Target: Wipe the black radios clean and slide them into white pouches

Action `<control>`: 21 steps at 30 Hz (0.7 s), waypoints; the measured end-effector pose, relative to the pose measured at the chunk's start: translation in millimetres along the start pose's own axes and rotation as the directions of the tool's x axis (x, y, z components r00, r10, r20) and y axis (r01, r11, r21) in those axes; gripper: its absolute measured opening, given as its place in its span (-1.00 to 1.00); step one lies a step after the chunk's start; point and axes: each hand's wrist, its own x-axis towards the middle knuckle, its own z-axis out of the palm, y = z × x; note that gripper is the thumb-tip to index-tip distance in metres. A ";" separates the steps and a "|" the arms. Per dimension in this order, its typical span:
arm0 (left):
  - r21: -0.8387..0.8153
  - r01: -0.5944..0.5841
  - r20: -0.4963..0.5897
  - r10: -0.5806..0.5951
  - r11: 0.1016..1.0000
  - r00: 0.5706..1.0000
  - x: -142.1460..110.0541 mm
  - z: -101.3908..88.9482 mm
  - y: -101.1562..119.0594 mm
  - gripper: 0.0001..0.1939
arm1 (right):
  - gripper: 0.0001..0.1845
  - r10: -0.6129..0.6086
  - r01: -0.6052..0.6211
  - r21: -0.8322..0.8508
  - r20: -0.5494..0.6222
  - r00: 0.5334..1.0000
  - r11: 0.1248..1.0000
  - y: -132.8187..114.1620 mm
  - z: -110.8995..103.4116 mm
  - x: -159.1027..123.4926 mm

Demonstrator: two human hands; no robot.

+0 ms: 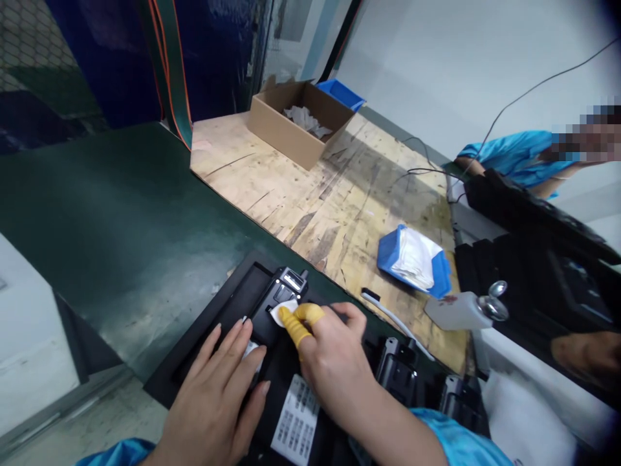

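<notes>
Green conveyor belting (pixel 121 220) runs diagonally along a scarred plywood work surface (pixel 315 200). On the far end of the plywood stands an open brown cardboard box (pixel 295 123) containing crumpled white paper (pixel 303 120), with a blue plastic bin (pixel 339 92) behind it. Nearer the operator, the plywood carries a blue tray of white wipes (pixel 412 259), a white-handled brush with black bristles (pixel 392 320), and a white plastic bottle with a metal fitting (pixel 460 310). A black handheld device with a small display (pixel 286 304) lies in a flat black rectangular tray (pixel 208 336) at the belt's near edge; a white printed label (pixel 295 421) sits just below the device. The left hand (pixel 213 401) is open, with fingers extended across the device's body, and a small white scrap (pixel 251 353) shows beside them; no firm grip is evident. The right hand (pixel 334 362) wears yellow finger cots (pixel 295 320) on two fingers, which pinch a white wipe (pixel 283 313) against the device just below its display. Further black units (pixel 398 369) stand beside the right wrist. At upper right, a co-worker in a blue sleeve (pixel 509 155) stands behind stacked black trays (pixel 533 259).
</notes>
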 end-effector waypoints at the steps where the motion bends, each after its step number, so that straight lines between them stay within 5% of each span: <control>1: 0.004 -0.006 0.003 0.006 1.000 1.000 0.6 -0.2 -0.3 -0.72 | -0.66 -0.026 0.026 -0.004 0.006 1.000 1.000 -0.8 2.5 3.9; 12: 0.014 -0.017 -0.029 0.018 1.000 0.999 3.7 0.5 -0.5 -0.74 | -0.62 -0.005 0.008 -0.038 0.067 0.998 0.999 8.9 -0.3 -21.5; 21: 0.021 -0.004 -0.001 0.004 1.000 1.000 3.6 -1.2 -1.2 -0.74 | -0.66 -0.027 0.027 -0.083 0.008 1.000 0.996 17.0 7.6 13.4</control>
